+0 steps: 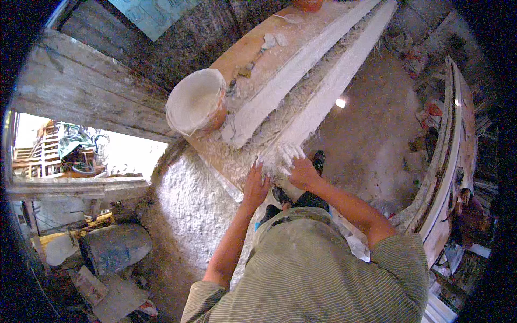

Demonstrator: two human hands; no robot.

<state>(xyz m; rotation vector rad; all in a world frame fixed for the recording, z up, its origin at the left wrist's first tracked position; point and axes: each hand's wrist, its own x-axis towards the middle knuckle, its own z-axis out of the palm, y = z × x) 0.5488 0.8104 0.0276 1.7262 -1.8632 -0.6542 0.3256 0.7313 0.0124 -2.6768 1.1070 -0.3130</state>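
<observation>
Two long strips coated in wet white plaster, a left strip [291, 81] and a right strip [336, 89], run away from me along a tan board [242, 51]. Rough, pale fibrous material [291, 99] lies in the gap between them. At the board's near end, my left hand [256, 183] touches the messy plaster and fibre, fingers stretched forward. Beside it, my right hand [302, 171] rests by the near end of the right strip with its fingers spread. White plaster covers the fingertips of both hands. What lies under the fingers is hard to make out.
A plaster-caked bucket [196, 102] stands at the board's left edge. A plaster-smeared brush-like tool [247, 69] lies beyond it. Left are a window opening and a dark drum [116, 247]. A long curved panel [447, 145] leans at the right, above a dusty floor [371, 134].
</observation>
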